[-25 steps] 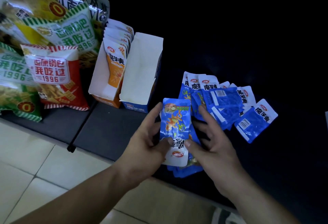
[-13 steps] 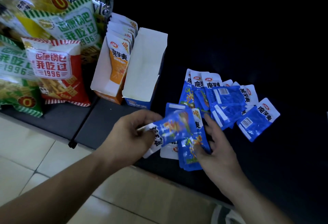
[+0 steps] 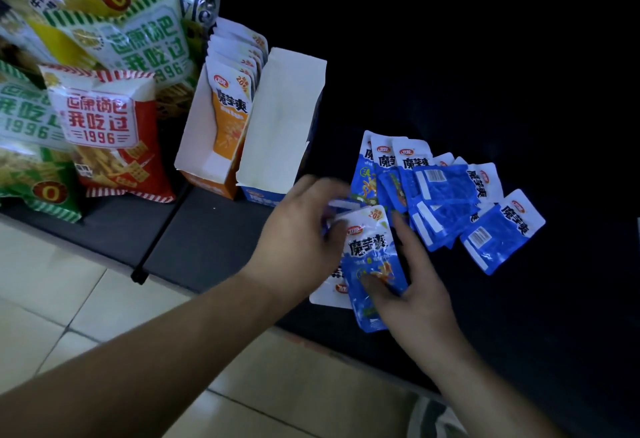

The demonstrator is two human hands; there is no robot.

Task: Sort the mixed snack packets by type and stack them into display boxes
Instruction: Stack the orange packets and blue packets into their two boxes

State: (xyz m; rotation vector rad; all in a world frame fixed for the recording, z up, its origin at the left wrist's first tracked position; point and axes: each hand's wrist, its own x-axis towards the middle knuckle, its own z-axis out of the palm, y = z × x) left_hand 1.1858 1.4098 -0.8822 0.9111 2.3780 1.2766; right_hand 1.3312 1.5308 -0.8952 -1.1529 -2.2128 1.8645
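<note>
A small stack of blue snack packets (image 3: 372, 257) lies at the dark table's front edge, the top one face up. My right hand (image 3: 412, 285) grips that stack, thumb on its front. My left hand (image 3: 301, 233), blurred, has its fingers curled on the stack's upper left edge. Several more blue packets (image 3: 443, 195) lie fanned out on the table to the right, some face down. An orange display box (image 3: 201, 146) holds several orange packets (image 3: 228, 115) upright. Beside it stands a blue display box (image 3: 280, 125), its white flap raised and its inside hidden.
Large red, green and yellow crisp bags (image 3: 104, 118) are piled at the left on the dark table (image 3: 194, 240). Pale floor tiles (image 3: 52, 299) lie below the table's front edge. The far right of the table is dark.
The packet my left hand held sideways now sits upright on the stack in my right hand. My left hand has shifted right onto the stack's upper edge.
</note>
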